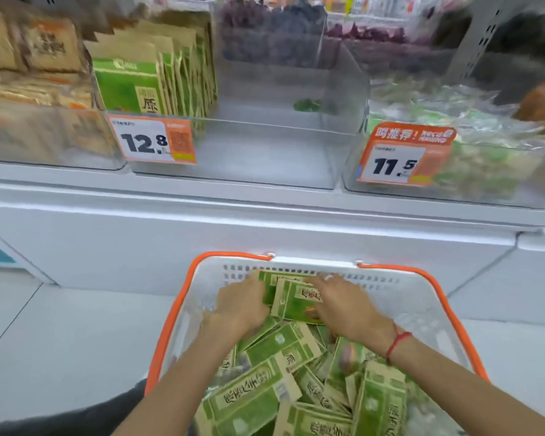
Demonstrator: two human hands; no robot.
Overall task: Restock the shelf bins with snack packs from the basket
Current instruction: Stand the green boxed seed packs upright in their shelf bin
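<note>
The basket [422, 313], white with an orange rim, stands on the floor just before the white shelf base [233, 234]. Its near half is heaped with green and tan snack packs [265, 388], lying at all angles; its far corners, left and right, show bare mesh wall. Above the basket, the clear middle bin [265, 152] on the shelf has a row of the same packs [158, 80] standing upright against its left wall, and the rest of it, to the right, is open down to the floor of the bin. A clear divider separates it from the right bin [501, 177], which holds crinkled clear bags. The left bin [44, 136] holds tan packs.

An orange-edged tag [153, 140] on the middle bin reads 12.8; the tag [405, 154] on the right bin reads 11.5 under an orange header with Chinese characters. The packs carry Chinese writing, too blurred to read in full.

At the basket's far wall, the left hand [243, 306] and right hand [343, 305] press in from either side on a small stack of packs [293, 298], fingers curled around its edges, grasping it. The right wrist wears a red string [397, 341].
</note>
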